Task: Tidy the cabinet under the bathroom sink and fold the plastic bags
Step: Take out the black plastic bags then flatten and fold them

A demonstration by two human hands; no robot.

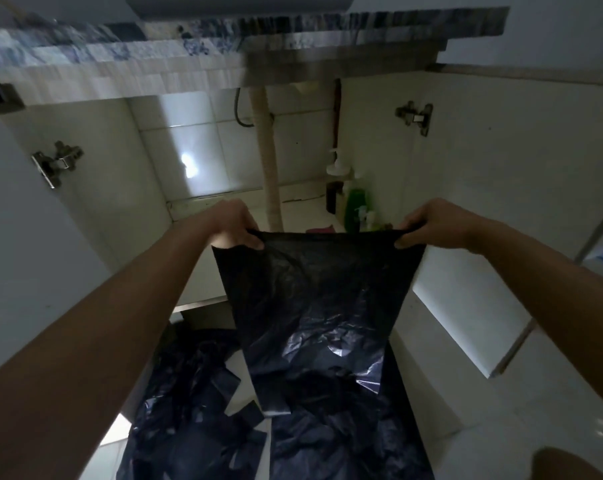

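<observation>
I am watching the black plastic bag hanging long axis vertical, top edge stretched level in front of the open cabinet, lower end apparently reaching the heap of dark bags on the floor. Left hand is pinching its top-left corner, right hand its top-right corner.
</observation>
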